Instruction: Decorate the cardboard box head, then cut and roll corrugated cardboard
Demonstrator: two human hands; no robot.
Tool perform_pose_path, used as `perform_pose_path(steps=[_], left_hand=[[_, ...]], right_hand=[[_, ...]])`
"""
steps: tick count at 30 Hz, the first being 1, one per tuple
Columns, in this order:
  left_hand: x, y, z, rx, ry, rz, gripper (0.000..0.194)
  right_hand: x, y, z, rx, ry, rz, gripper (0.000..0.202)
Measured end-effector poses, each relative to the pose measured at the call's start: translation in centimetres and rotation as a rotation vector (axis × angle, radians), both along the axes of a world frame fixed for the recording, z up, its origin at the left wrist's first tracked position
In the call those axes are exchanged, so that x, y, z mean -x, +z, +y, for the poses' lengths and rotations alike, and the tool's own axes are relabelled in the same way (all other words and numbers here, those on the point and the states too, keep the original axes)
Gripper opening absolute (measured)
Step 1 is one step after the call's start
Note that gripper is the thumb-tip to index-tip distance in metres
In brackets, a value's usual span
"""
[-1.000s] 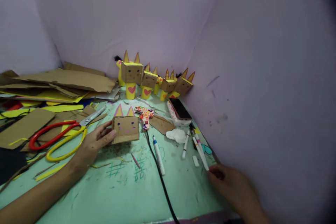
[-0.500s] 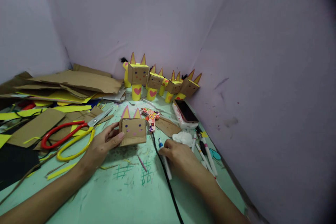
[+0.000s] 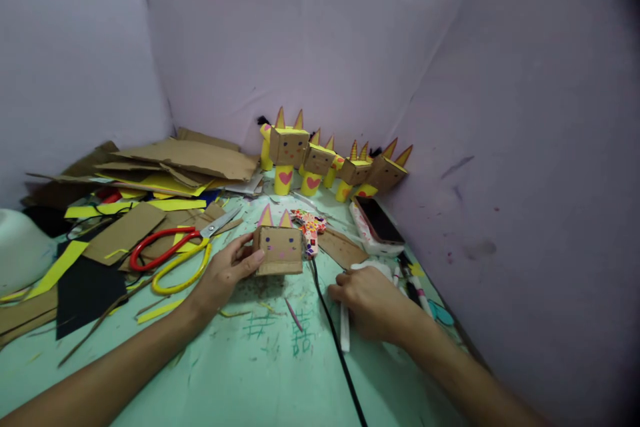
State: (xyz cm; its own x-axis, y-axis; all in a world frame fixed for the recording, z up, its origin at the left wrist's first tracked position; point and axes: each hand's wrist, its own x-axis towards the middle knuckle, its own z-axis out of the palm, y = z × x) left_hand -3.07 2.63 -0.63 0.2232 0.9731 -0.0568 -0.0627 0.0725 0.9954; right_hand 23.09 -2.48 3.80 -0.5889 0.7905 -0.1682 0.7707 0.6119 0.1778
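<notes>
My left hand [image 3: 233,268] grips the left side of a small cardboard box head [image 3: 277,250], thumb on its front. The head has a drawn face and two pointed ears, yellow edged in pink. My right hand [image 3: 367,300] is closed around a white marker [image 3: 345,330], whose lower end points toward me; its other end is hidden under my fingers. Just past the box head lies a flower-patterned glue gun [image 3: 311,230], its black cord [image 3: 327,320] running toward me between my hands. Left of my left hand lie scissors [image 3: 185,250] with red and yellow handles.
At the back stand several yellow figures [image 3: 284,177] with cardboard heads. A phone [image 3: 379,219] rests on a white box at the right. More markers [image 3: 423,297] lie beyond my right hand. Cardboard sheets [image 3: 190,157] and scraps are piled at the left. Walls enclose the table [image 3: 240,380].
The view has turned left, so everything sits farther right. My right fingers now cover the marker's blue end, which showed before. My left hand keeps its hold on the box head.
</notes>
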Motion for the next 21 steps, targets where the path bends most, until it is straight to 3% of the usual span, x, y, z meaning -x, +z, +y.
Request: perform_pose_path(steps=[3,5,7,9,11,12,14,16,21], left_hand=[[0.0,-0.1,0.1,-0.002,-0.007,0.004,0.080],[0.0,0.0,0.1,-0.005,-0.003,0.000,0.079],[-0.1,0.0,-0.1,-0.004,0.012,-0.011,0.076],[-0.1,0.1,-0.2,0.008,0.032,-0.025,0.075],[-0.3,0.2,-0.4,0.026,0.040,-0.040,0.076],[-0.3,0.2,-0.6,0.034,0.038,-0.048,0.076],[-0.4,0.3,-1.0,0.055,0.041,-0.056,0.076],[-0.4,0.4,-1.4,0.086,0.067,-0.050,0.077],[-0.7,0.5,-1.8,0.158,0.076,-0.014,0.077]], right_hand=[[-1.2,0.7,-0.2,-0.031,-0.007,0.038,0.018],[-1.9,1.1,-0.9,-0.141,-0.051,0.230,0.015],[-1.7,1.1,-1.6,-0.323,-0.157,0.654,0.011],[-0.3,0.6,-2.0,-0.462,-0.325,1.220,0.022],[2.0,-0.3,-1.9,-0.482,-0.353,1.747,0.018],[3.3,-0.8,-1.8,-0.442,-0.414,1.877,0.013],[5.5,-2.0,-1.4,-0.410,-0.535,1.984,0.016],[7.0,-3.1,-1.1,-0.273,-0.540,1.956,0.022],[7.6,-4.8,-1.6,-0.066,-0.373,1.796,0.059]])
